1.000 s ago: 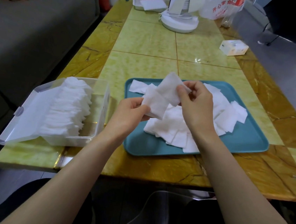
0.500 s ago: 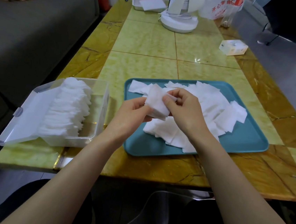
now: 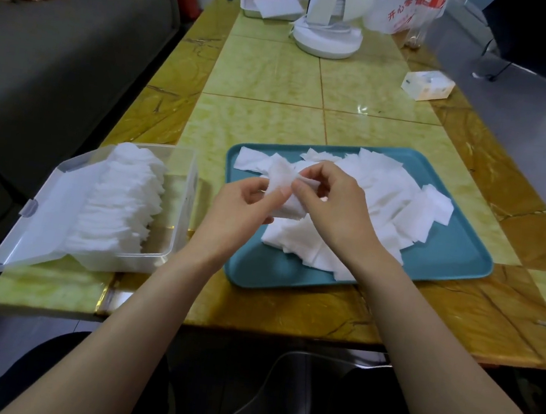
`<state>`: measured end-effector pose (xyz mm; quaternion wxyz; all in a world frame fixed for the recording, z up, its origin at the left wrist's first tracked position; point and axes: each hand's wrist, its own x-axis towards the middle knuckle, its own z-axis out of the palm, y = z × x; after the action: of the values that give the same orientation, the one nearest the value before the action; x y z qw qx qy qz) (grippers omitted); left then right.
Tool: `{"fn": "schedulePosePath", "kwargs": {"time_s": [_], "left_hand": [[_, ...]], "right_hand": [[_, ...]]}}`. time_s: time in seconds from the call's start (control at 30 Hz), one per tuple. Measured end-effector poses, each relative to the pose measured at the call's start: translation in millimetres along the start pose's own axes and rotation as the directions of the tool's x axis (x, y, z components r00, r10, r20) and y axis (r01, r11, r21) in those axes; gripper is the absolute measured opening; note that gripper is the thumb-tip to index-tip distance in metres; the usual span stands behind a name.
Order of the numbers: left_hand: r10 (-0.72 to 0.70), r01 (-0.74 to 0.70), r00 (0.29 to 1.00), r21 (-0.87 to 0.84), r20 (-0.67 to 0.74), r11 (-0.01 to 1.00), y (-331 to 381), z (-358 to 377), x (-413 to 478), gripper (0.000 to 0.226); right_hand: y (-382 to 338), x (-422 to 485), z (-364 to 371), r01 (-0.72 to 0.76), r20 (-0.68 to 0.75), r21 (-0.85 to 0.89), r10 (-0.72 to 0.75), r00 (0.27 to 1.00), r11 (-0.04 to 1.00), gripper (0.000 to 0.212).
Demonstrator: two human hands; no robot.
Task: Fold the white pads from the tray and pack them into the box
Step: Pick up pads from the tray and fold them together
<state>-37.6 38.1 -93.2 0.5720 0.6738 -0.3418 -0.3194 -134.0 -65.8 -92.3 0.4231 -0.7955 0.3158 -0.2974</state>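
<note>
A single white pad (image 3: pixel 281 182) is held just above the near left part of the tray, in the middle of the frame. It is doubled over between both hands. The left hand (image 3: pixel 241 203) pinches its left edge with thumb and curled fingers, and the right hand (image 3: pixel 332 206) pinches the right side at the fold, its fingers bent round the pad. The fold looks nearly finished, so carrying this pad to the box is probably next.

Below and to the right of it, one teal tray (image 3: pixel 290 281) carries a loose heap of unfolded pads (image 3: pixel 380 198). They overlap too much for an exact count, but well over a dozen remain.

At the left of the frame stands one clear plastic box (image 3: pixel 183 197) with its hinged lid (image 3: pixel 41 216) lying open. A dense row of folded pads (image 3: pixel 124 198) stands on edge in its left half, too tightly packed to count, while the right half shows bare floor. I judge the job roughly half done.

Beyond them, on the yellow-green table (image 3: pixel 271 82), sit one white fan base (image 3: pixel 326 42), one small white carton (image 3: pixel 427 85) and one plastic bag (image 3: pixel 405 10). A grey sofa (image 3: pixel 62 49) fills the upper left.
</note>
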Motion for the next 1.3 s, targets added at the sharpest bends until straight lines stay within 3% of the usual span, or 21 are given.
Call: {"fn": "schedulePosePath", "kwargs": {"time_s": [0.13, 0.23, 0.33, 0.5, 0.57, 0.67, 0.77, 0.83, 0.93, 1.13, 1.3], "left_hand": [[0.075, -0.056, 0.994, 0.219, -0.079, 0.974, -9, -3, 3, 0.013], [0.113, -0.076, 0.988, 0.31, -0.106, 0.948, -9, -3, 4, 0.008], [0.102, -0.056, 0.98, 0.257, -0.171, 0.965, -7, -3, 6, 0.003], [0.064, -0.035, 0.979, 0.148, -0.191, 0.988, -2, -4, 6, 0.048], [0.102, -0.064, 0.973, 0.18, -0.207, 0.982, -3, -5, 7, 0.045], [0.138, -0.073, 0.958, 0.255, -0.25, 0.964, -5, -9, 8, 0.027], [0.15, -0.059, 0.948, 0.31, -0.281, 0.949, -5, -12, 8, 0.024], [0.149, -0.055, 0.947, 0.311, -0.286, 0.949, -5, -13, 8, 0.025], [0.149, -0.051, 0.946, 0.321, -0.289, 0.946, -5, -15, 8, 0.03], [0.14, -0.041, 0.949, 0.33, -0.283, 0.943, -6, -16, 7, 0.029], [0.125, -0.03, 0.95, 0.316, -0.285, 0.948, -6, -17, 8, 0.023]], "right_hand": [[1, -1, -1, 0.054, 0.133, -0.13, -0.036, 0.99, 0.99, 0.041], [-2, 0, -4, 0.053, 0.212, -0.138, -0.023, 0.977, 0.989, 0.024], [-3, 0, -2, 0.022, 0.151, -0.093, -0.008, 0.989, 0.995, 0.003], [-8, 1, 0, -0.133, 0.104, 0.206, 0.113, 0.988, 0.969, 0.014], [-5, 1, -1, -0.081, 0.075, 0.139, 0.071, 0.995, 0.987, 0.009], [2, -2, -5, 0.012, 0.104, -0.155, 0.004, 0.995, 0.988, 0.014], [14, -8, -8, 0.08, 0.342, -0.517, 0.119, 0.932, 0.852, 0.048], [19, -12, -9, 0.148, 0.429, -0.643, 0.194, 0.882, 0.751, 0.063], [19, -11, -12, 0.135, 0.412, -0.629, 0.181, 0.893, 0.765, 0.058], [19, -7, -19, 0.094, 0.378, -0.567, 0.157, 0.912, 0.818, 0.024], [20, -5, -27, 0.049, 0.449, -0.507, 0.216, 0.867, 0.86, 0.042]]}}
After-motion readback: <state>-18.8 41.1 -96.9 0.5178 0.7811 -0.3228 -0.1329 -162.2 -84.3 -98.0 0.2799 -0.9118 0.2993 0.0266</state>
